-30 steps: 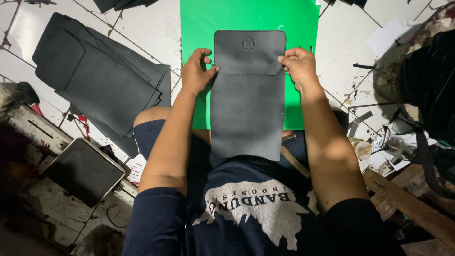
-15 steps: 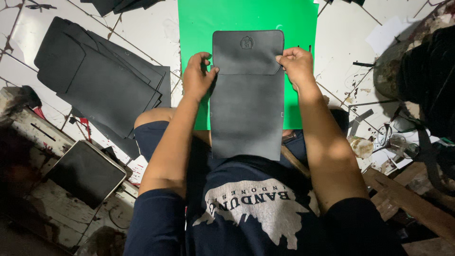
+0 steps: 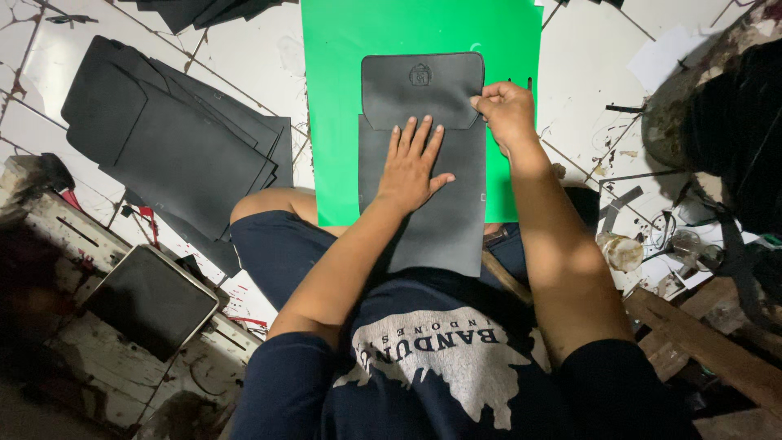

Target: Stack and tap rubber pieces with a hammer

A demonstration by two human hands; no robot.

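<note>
A long black leather piece (image 3: 432, 228) with a folded flap (image 3: 422, 88) at its far end lies on a green cutting mat (image 3: 342, 122) and reaches down over my lap. My left hand (image 3: 411, 163) rests flat on the middle of the piece, fingers spread, just below the flap. My right hand (image 3: 507, 112) pinches the flap's right edge between thumb and fingers. A small embossed mark sits near the top of the flap.
A stack of cut black leather panels (image 3: 171, 147) lies on the white tiled floor to the left. A dark tablet-like slab (image 3: 151, 297) sits on a stained wooden block at lower left. Scraps, a small jar (image 3: 623, 251) and dark bags are at the right.
My left hand left the piece's left edge and now lies flat on its middle. My right hand stays at the flap's right edge.
</note>
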